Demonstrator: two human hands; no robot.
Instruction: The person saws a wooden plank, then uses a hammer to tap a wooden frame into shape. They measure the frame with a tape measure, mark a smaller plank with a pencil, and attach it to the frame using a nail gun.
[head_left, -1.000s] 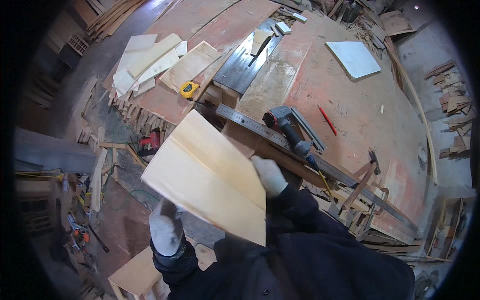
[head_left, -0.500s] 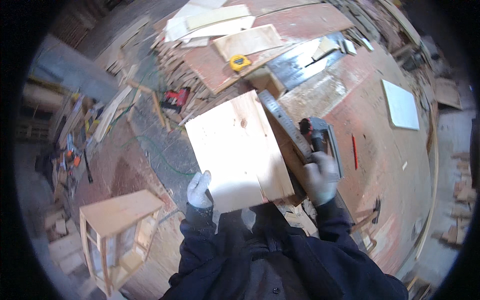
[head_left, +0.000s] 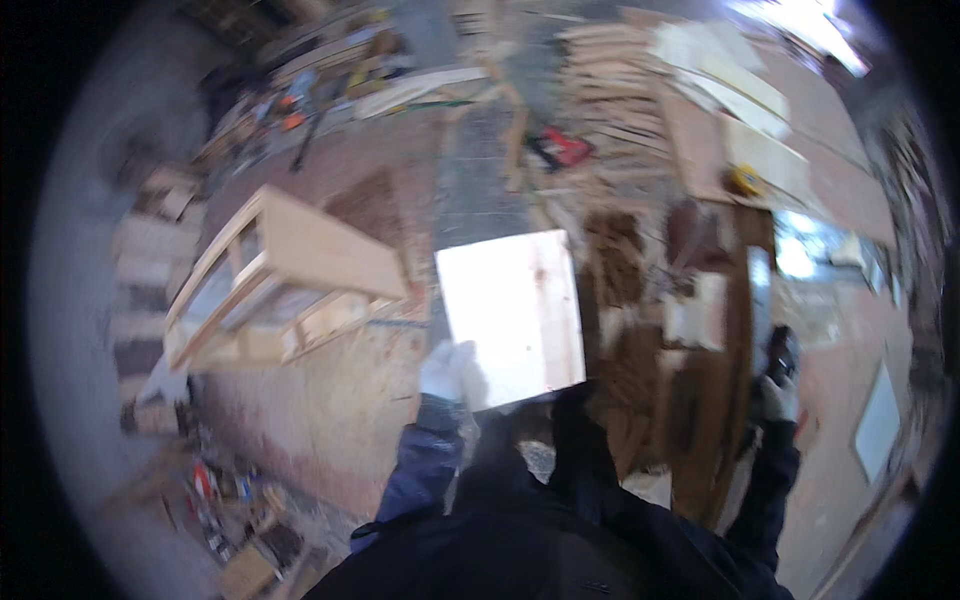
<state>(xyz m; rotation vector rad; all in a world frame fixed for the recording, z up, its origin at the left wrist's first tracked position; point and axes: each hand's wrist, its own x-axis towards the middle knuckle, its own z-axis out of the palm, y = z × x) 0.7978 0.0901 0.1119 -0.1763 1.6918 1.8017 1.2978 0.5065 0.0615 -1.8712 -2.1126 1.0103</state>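
A pale, square wooden panel (head_left: 512,318) hangs in front of my body, brightly lit, with its lower left edge gripped in my gloved left hand (head_left: 447,372). Out to the right, my gloved right hand (head_left: 779,400) is closed around the handle of a dark nail gun (head_left: 783,352), blurred by motion. Left of the panel lies a small wooden cabinet frame (head_left: 335,243) with a solid top board and open sides.
A red nail gun (head_left: 566,147) lies beside stacked wood strips (head_left: 615,90). A yellow tape measure (head_left: 745,180) and pale boards (head_left: 760,140) lie on the bench at far right. A white panel (head_left: 877,425) is near the right rim. Tools and offcuts (head_left: 245,510) litter the lower left.
My view has swung left, bringing the cabinet frame closer to the middle. The panel has stayed in my left hand, while my right hand and the nail gun are now farther from it.
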